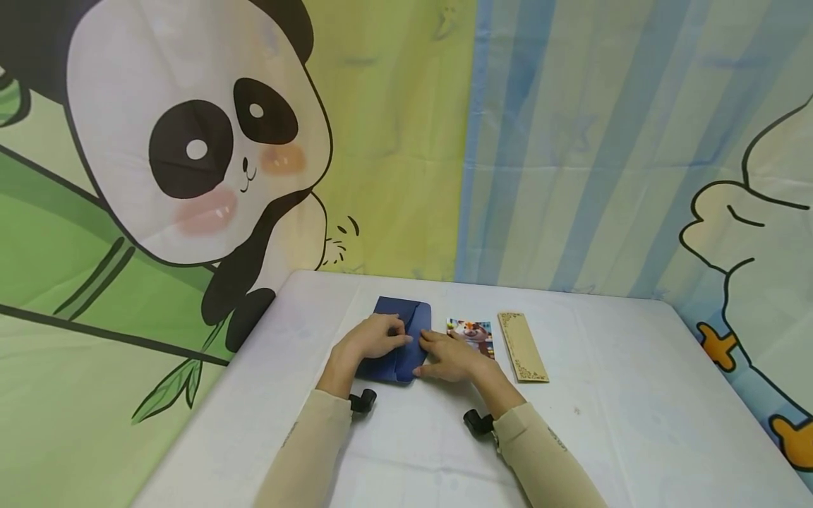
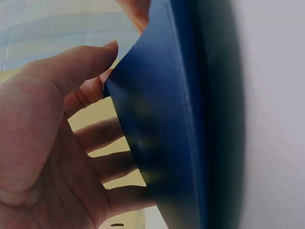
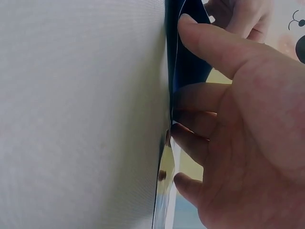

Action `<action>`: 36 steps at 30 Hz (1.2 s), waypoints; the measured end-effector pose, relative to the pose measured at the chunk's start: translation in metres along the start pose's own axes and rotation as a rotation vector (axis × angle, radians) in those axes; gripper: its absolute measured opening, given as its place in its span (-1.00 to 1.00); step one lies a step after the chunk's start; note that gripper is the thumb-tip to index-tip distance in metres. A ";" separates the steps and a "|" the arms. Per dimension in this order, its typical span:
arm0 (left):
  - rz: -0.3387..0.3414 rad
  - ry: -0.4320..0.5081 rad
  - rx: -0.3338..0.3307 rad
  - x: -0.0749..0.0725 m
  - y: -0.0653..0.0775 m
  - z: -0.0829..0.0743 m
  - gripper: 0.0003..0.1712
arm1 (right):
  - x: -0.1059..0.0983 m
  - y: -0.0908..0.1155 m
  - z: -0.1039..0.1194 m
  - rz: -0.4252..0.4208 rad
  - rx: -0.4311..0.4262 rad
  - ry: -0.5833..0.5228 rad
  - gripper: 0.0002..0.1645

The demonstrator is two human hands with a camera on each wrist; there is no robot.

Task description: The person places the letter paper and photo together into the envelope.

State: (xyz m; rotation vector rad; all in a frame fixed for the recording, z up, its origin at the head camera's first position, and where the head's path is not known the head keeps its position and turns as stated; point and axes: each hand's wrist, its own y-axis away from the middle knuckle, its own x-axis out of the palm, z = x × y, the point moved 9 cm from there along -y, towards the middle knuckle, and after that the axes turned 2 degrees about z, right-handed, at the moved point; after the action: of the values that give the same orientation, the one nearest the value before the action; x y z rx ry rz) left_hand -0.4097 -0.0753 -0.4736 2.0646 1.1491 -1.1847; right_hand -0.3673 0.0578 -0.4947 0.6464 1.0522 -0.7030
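Sleeves [image 1: 311, 448], illegible print [image 1: 557, 439], hands [image 1: 377, 336] on blue envelope [image 1: 381, 368]

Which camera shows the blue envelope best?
The head view: it shows nearly the whole envelope, the left hand covering some. The left wrist view shows just part, close up; the right wrist view shows a part almost edge-on.

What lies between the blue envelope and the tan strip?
In the head view, a colorful picture card lies between the blue envelope and the tan strip, partly covered by the right hand.
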 end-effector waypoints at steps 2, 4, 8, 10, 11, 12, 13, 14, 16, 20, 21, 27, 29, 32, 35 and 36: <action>-0.002 0.014 0.007 -0.001 0.000 0.001 -0.65 | 0.000 0.000 0.000 -0.003 -0.001 -0.006 -0.01; 0.004 0.038 0.010 -0.002 0.002 0.002 -0.67 | -0.001 0.000 0.000 -0.005 0.000 -0.015 -0.02; 0.031 0.092 0.013 -0.003 0.004 0.003 -0.70 | -0.004 0.001 0.001 -0.016 0.006 -0.027 -0.04; 0.048 0.115 0.004 -0.003 0.005 0.005 -0.65 | -0.004 0.001 0.001 -0.021 0.008 -0.025 -0.05; 0.054 0.124 -0.001 -0.003 0.006 0.006 -0.62 | -0.004 0.001 0.001 -0.023 0.008 -0.023 -0.05; 0.060 0.135 -0.007 -0.002 0.006 0.007 -0.58 | -0.004 0.001 0.001 -0.021 0.010 -0.016 -0.06; 0.067 0.145 -0.012 -0.001 0.006 0.008 -0.56 | -0.004 0.001 0.000 -0.017 0.013 -0.010 -0.06; 0.072 0.154 -0.021 -0.001 0.007 0.009 -0.54 | -0.004 0.001 0.001 -0.017 0.014 -0.008 -0.07; 0.085 0.172 -0.034 0.001 0.007 0.011 -0.51 | -0.004 0.001 0.001 -0.014 0.021 -0.001 -0.07; 0.112 0.191 -0.048 0.003 0.009 0.012 -0.51 | -0.005 0.001 0.001 -0.014 0.031 -0.005 -0.09; 0.117 0.192 -0.048 0.003 0.009 0.012 -0.51 | -0.004 0.001 0.001 -0.012 0.033 -0.004 -0.09; 0.122 0.206 -0.043 0.003 0.010 0.011 -0.52 | -0.004 0.000 -0.001 -0.027 0.027 0.004 -0.10; 0.115 0.202 -0.043 0.003 0.010 0.010 -0.52 | -0.004 -0.001 -0.002 -0.029 0.026 0.008 -0.10; 0.104 0.194 -0.042 0.003 0.009 0.011 -0.52 | -0.004 -0.001 -0.002 -0.031 0.026 0.009 -0.09; 0.086 0.183 -0.029 0.001 0.008 0.009 -0.50 | -0.004 -0.001 -0.002 -0.032 0.030 0.009 -0.08; 0.081 0.177 -0.024 0.001 0.007 0.008 -0.50 | -0.004 -0.001 -0.001 -0.035 0.029 0.007 -0.08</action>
State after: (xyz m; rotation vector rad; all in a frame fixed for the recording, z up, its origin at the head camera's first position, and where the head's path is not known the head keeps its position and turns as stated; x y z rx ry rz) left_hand -0.4070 -0.0845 -0.4784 2.2116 1.1403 -0.9609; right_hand -0.3698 0.0591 -0.4916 0.6568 1.0631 -0.7476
